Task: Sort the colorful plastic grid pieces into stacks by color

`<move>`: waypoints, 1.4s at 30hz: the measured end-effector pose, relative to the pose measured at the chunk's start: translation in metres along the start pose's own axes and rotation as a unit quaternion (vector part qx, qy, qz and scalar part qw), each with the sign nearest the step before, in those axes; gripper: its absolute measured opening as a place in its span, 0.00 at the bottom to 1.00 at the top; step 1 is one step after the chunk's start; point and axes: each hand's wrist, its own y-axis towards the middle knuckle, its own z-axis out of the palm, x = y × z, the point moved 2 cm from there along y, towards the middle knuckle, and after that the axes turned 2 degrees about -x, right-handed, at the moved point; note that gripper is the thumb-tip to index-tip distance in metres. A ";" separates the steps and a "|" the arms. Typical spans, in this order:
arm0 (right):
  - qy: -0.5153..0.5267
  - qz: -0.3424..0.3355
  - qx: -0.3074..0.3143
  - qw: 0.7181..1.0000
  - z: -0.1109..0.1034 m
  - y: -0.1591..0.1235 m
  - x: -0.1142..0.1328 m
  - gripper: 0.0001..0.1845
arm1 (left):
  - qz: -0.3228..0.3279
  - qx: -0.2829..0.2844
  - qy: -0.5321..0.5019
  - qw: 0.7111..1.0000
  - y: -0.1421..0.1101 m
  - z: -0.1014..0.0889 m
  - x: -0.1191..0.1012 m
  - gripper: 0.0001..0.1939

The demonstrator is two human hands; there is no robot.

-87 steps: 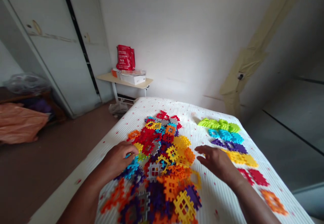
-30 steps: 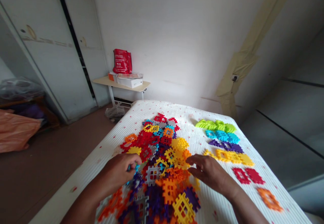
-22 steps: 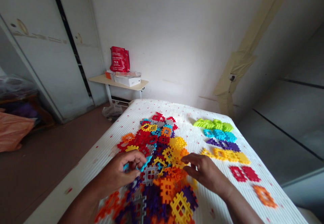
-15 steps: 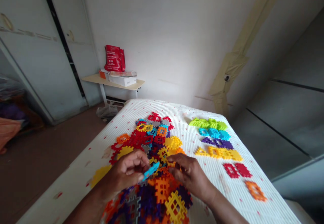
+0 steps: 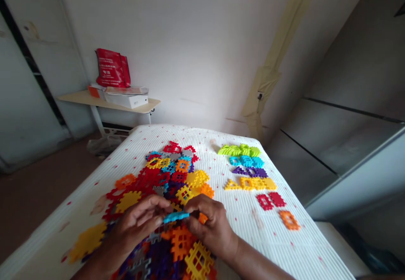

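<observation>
Both my hands meet above a mixed pile of plastic interlocking tiles [image 5: 164,183] on the white mattress [image 5: 240,221]. My left hand [image 5: 139,223] and my right hand [image 5: 210,225] each pinch an end of a flat cyan tile [image 5: 176,217], held level between them. Red, yellow, orange, purple and grey tiles lie under and around my hands. To the right, tiles sit in rows by colour: green [image 5: 239,149], cyan [image 5: 247,161], purple [image 5: 251,171], yellow [image 5: 253,183], red [image 5: 270,200] and one orange [image 5: 289,219].
A small beige side table [image 5: 107,100] stands beyond the mattress, bearing a red bag [image 5: 112,68] and a white box [image 5: 126,100]. Wardrobe doors [image 5: 25,82] rise at left. The mattress drops off at its right edge toward a grey surface [image 5: 341,153].
My left hand lifted a cyan tile out of the pile and my right hand came over to grip its other end. The view swung right.
</observation>
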 end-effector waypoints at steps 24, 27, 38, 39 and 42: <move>-0.222 -0.209 0.010 0.952 0.003 -0.009 -0.012 0.12 | 0.014 -0.034 0.068 0.997 0.006 -0.009 0.011 0.13; -0.232 -0.212 0.011 0.949 0.003 -0.009 -0.013 0.12 | 0.018 -0.043 0.062 0.997 0.005 -0.007 0.010 0.12; -0.130 -0.115 0.059 0.983 0.008 -0.005 -0.012 0.13 | 0.007 -0.103 0.051 0.993 0.011 -0.007 0.012 0.11; -0.112 -0.098 0.054 0.987 0.008 -0.004 -0.015 0.15 | 0.005 -0.110 0.047 0.993 0.011 -0.007 0.012 0.11; -0.075 -0.054 0.038 0.995 0.008 -0.004 -0.021 0.24 | 0.003 -0.112 0.051 0.992 0.011 -0.007 0.010 0.10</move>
